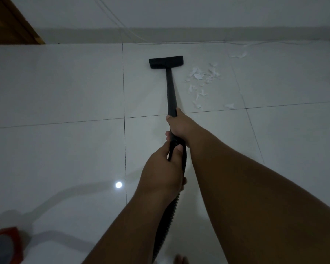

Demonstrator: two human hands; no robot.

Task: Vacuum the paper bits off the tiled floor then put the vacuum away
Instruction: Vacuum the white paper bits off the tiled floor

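A black vacuum wand (171,90) reaches forward over the white tiled floor (65,88), ending in a flat black floor nozzle (166,61). My right hand (181,126) grips the wand higher up; my left hand (162,172) holds its handle where the ribbed black hose (166,223) joins. Torn white paper bits (202,77) lie scattered on the tile just right of the wand and nozzle, apart from the nozzle. Two more bits (238,54) lie farther back to the right.
A red and grey vacuum body (4,244) shows at the bottom left corner. A white wall with a skirting (179,34) runs along the back, thin white cables (198,43) lying at its foot. A wooden door or frame (10,21) stands at the top left.
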